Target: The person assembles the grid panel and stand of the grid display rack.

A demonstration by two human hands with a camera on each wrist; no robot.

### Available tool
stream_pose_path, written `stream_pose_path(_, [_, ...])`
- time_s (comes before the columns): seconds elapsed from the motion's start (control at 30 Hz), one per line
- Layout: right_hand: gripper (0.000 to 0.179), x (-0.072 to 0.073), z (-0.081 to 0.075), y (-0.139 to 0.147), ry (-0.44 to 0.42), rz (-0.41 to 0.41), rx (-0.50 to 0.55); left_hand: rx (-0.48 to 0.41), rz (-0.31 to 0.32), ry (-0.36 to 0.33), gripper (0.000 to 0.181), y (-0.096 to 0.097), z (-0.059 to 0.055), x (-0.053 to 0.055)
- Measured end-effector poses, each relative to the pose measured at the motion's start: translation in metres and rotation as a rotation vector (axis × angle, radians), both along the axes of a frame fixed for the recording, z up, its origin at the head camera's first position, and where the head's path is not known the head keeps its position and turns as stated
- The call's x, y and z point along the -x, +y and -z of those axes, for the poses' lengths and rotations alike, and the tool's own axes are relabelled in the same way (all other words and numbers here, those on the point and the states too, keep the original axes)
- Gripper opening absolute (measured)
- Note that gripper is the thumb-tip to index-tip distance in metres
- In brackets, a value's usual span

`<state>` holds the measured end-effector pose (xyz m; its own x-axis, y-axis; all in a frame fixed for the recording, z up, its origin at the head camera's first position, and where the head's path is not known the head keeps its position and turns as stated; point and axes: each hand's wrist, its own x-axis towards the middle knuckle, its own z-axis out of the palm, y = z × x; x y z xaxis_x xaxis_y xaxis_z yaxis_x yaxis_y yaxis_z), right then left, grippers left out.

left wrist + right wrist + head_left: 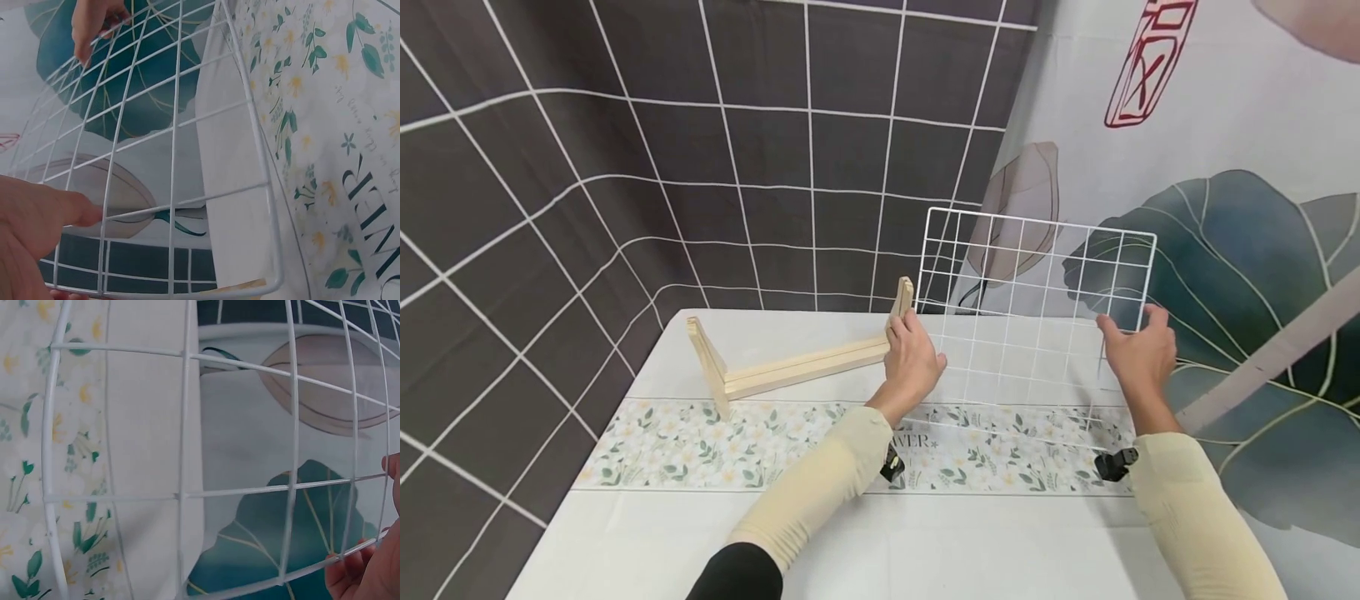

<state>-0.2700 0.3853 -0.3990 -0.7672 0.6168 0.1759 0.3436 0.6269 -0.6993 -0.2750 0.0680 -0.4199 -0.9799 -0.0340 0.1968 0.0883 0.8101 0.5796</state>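
Both my hands held one white wire grid [174,128] over the right half of the tabletop [985,542], its face slanting and its top edge on the far side. My left hand [913,358] gripped the grid's left edge, the thumb [80,209] reaching over the wires and the fingers [898,327] at the border. My right hand [1141,350] gripped the right edge, its fingers bent about the border wire. Whether the grid's lower edge touched the tabletop, I could not tell.

To the left stood a pale wooden stand [808,369]: a long rail between a left upright [708,362] and a right upright [902,297]. My left fingers overlapped the right upright in the head view; contact with it could not be determined.

Across the tabletop ran a floral band [662,442], its dark lettering [916,442] partly covered by my left forearm. A black wrist camera [891,464] showed beside my left sleeve [820,483], another near my right sleeve [1195,508]. Behind, at far left, hung a dark sheet [767,146] ruled with white lines; at far right, a pale backdrop [1097,83] bore large leaves [1232,242] and a red mark [1138,71].
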Motion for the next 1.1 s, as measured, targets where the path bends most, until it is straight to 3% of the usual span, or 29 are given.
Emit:
stream_pose_path(0.43, [0.080, -0.002, -0.019, -0.015, 0.141, 0.013, 0.005, 0.022, -0.056, 0.162, 0.084, -0.006, -0.005, 0.002])
stream_pose_path(0.83, [0.079, 0.001, -0.036, -0.030, 0.284, 0.050, -0.001, -0.063, -0.101, 0.292, 0.088, -0.015, -0.015, 0.010])
stream_pose_path(1.1, [0.076, 0.002, -0.041, -0.034, 0.366, 0.055, 0.002, -0.147, -0.060, 0.294, 0.085, -0.019, -0.023, 0.011])
